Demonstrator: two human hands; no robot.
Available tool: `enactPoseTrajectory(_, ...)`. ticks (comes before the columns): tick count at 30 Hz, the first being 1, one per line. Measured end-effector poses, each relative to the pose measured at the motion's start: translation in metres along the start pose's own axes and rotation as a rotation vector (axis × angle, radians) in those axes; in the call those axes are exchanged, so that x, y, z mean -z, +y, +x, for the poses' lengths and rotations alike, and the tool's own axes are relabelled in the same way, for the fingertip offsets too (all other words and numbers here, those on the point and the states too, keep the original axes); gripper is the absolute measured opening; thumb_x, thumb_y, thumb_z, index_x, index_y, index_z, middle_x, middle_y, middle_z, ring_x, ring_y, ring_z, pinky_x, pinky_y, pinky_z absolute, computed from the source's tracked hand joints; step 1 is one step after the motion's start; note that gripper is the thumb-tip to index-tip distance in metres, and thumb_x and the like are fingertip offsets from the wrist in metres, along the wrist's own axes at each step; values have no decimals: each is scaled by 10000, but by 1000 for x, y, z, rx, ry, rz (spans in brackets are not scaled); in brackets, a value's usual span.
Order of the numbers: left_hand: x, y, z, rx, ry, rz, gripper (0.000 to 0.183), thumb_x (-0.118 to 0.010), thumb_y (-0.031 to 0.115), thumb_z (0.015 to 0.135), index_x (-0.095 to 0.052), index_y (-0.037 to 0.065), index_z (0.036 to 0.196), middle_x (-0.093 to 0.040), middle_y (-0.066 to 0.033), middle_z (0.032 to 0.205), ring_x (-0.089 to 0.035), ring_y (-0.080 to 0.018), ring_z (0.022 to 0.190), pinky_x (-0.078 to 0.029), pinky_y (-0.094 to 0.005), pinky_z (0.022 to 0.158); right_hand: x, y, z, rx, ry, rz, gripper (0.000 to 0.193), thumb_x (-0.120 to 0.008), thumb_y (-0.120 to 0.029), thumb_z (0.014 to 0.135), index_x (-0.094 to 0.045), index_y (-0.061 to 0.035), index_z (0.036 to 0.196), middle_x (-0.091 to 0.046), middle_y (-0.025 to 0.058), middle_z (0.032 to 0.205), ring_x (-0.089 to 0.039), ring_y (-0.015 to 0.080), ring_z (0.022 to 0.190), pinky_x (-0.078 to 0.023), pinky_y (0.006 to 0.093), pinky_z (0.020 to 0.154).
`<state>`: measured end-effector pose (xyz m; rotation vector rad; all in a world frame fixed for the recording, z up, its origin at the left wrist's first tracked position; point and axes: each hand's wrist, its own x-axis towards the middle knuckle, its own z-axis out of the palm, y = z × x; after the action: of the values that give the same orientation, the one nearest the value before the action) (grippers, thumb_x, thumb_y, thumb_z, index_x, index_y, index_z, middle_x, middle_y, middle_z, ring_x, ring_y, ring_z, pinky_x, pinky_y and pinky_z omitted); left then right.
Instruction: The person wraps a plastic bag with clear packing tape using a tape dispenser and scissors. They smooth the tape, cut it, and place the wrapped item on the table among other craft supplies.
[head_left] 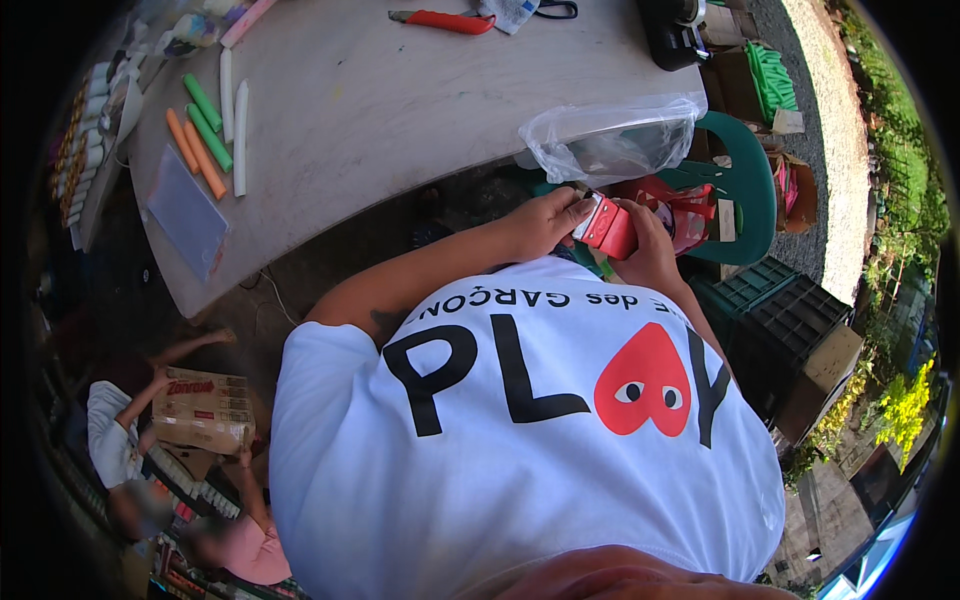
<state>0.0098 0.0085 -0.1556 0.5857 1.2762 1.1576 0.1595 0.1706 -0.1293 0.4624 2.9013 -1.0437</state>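
Close to my chest, just off the table's edge, both hands close around a small red-and-white flip-top box [608, 230] that looks like a cigarette pack. The pale upper end is pinched by my left hand [550, 218], its thumb along the side. My right hand [650, 248] wraps the red lower end, fingers curled. Whatever lies inside the box cannot be seen. Right behind the hands, a red plastic bag [690, 212] rests on a green plastic chair [752, 190]. A clear plastic bag [620, 140] hangs over the table edge above them.
On the grey table [340, 110] lie green candles [205, 105], orange candles [205, 160], white candles [240, 135], a clear plastic sleeve [188, 210] and a red utility knife [445, 21]. Dark crates [775, 320] stand at right. Two people handle a cardboard box [203, 408] at lower left.
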Motion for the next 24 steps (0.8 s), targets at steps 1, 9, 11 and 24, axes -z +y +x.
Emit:
enactPoseTrajectory(1,4,-5,-3,9,1,-35,475,-314,490,999,-512,70,1099,-593,-39,943,-578,-80,779,-445,-221,633,-1,0,0,-1,-19,1,653,-745,-27,584,-506,-60,1191,-589,150,1011,-567,361,980,-450,420,852)
enactPoseTrajectory(9,23,-24,-15,-139,264,202,256,-439,186,993,-573,20,852,-613,-52,708,-578,-126,648,-474,-274,638,2,-16,13,77,-123,-93,669,-731,-35,581,-502,-72,1209,-587,144,1026,-572,358,982,-446,424,874)
enactPoseTrajectory(11,29,-25,-22,-156,320,318,264,-441,181,992,-571,12,838,-618,-68,700,-578,-140,628,-481,-286,635,6,-20,18,108,-156,-158,683,-734,-39,574,-500,-76,1215,-587,139,1032,-576,353,990,-445,424,885)
enactPoseTrajectory(24,84,-63,-48,-95,860,291,337,-465,282,990,-588,21,817,-641,-54,722,-616,-122,654,-491,-280,608,106,46,68,167,-353,-644,688,-743,-75,593,-473,-132,1224,-601,119,1009,-593,319,998,-440,414,913)
